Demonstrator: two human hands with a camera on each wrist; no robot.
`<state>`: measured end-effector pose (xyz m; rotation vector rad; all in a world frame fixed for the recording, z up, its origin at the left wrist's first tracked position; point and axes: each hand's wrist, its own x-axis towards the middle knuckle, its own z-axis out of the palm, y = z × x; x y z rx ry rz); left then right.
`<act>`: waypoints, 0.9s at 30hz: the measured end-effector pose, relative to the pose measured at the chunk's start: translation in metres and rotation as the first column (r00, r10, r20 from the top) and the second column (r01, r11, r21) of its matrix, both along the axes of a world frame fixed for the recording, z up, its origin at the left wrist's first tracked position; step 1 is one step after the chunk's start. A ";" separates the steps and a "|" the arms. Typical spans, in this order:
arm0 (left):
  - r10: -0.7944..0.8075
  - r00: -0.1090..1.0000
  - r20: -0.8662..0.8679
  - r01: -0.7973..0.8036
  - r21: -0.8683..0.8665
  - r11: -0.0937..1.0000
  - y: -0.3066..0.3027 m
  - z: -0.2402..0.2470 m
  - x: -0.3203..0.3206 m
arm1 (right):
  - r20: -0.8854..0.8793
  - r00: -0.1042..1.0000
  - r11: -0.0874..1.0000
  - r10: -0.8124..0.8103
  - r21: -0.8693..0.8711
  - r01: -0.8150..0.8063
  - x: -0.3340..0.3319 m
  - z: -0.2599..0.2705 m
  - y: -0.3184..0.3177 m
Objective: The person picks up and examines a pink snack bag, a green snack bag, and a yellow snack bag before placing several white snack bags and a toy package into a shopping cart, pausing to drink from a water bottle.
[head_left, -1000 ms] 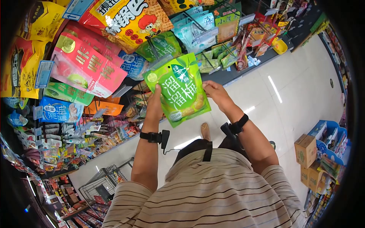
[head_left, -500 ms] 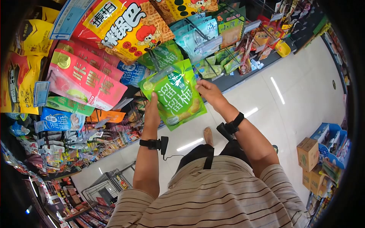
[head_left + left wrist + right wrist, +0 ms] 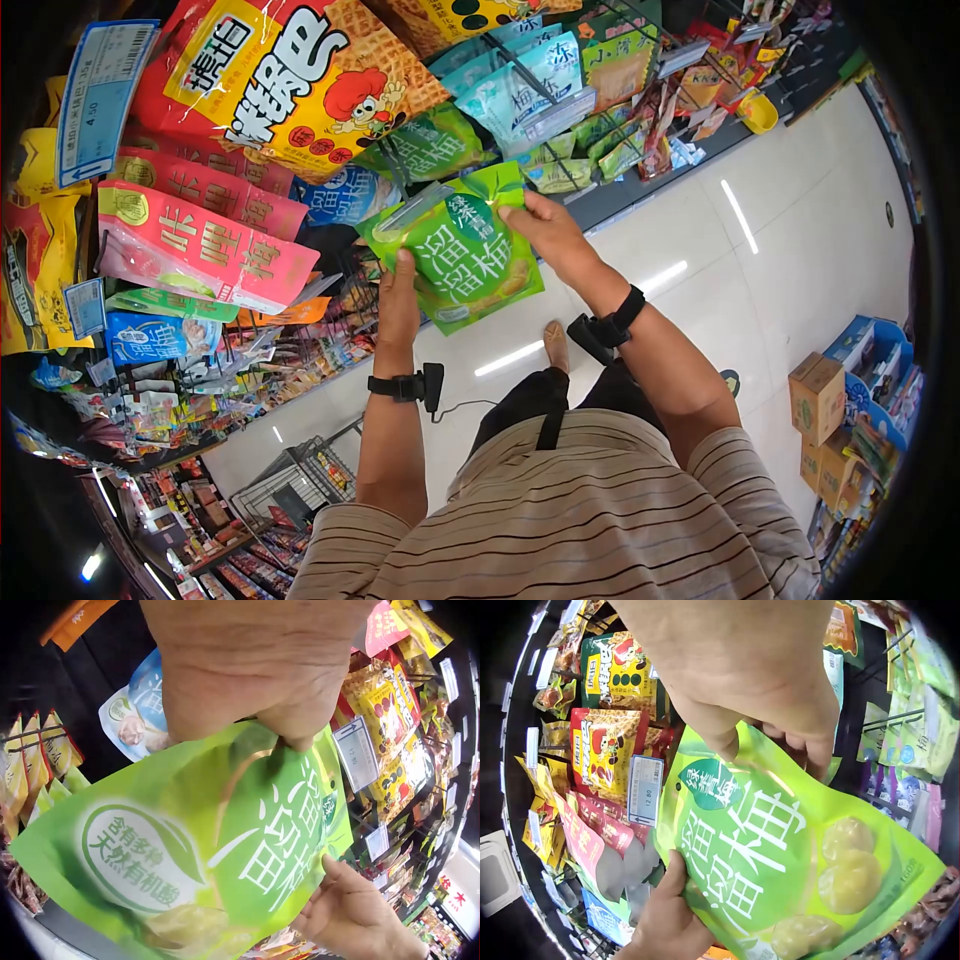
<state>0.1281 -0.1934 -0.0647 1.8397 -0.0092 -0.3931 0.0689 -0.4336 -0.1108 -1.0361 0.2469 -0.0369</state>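
Note:
Both hands hold a green bag of preserved plums point(image 3: 470, 270), its printed front facing up, in front of the snack rack. On its left edge the left hand point(image 3: 399, 305) grips with the thumb over the front. Close to the top right corner, the right hand point(image 3: 558, 238) pinches the bag, thumb on the front and fingers behind. A clear label holder point(image 3: 418, 208) overlaps the bag's upper left edge in the head view. Another green bag point(image 3: 430, 143) hangs just behind. In the right wrist view, yellow-green plums are printed on the held bag point(image 3: 780, 847).
Pink bags point(image 3: 205, 240) hang left of the hands, and a large red-and-yellow snack bag point(image 3: 290, 85) sticks out above them. Light blue bags point(image 3: 520, 85) hang at the upper right. A wire shopping cart point(image 3: 300, 485) stands lower left; cardboard boxes point(image 3: 818, 395) are stacked at right.
The held bag has moved toward the rack, its upper left edge now overlapped by the label holder. The right hand has shifted up the bag's edge to the top corner.

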 end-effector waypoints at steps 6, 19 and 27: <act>0.056 0.998 0.009 -0.055 -0.061 0.997 0.004 -0.001 -0.008 | -0.009 0.999 0.999 0.040 0.020 -0.040 -0.002 0.015 -0.002; 0.072 0.996 0.045 -0.071 -0.030 0.997 -0.001 0.001 0.006 | 0.011 0.999 0.999 -0.043 0.004 0.043 0.013 0.029 -0.003; 0.076 0.997 0.022 -0.071 -0.168 0.983 0.006 -0.018 0.022 | 0.005 0.999 0.996 -0.052 -0.068 0.052 0.031 0.034 -0.003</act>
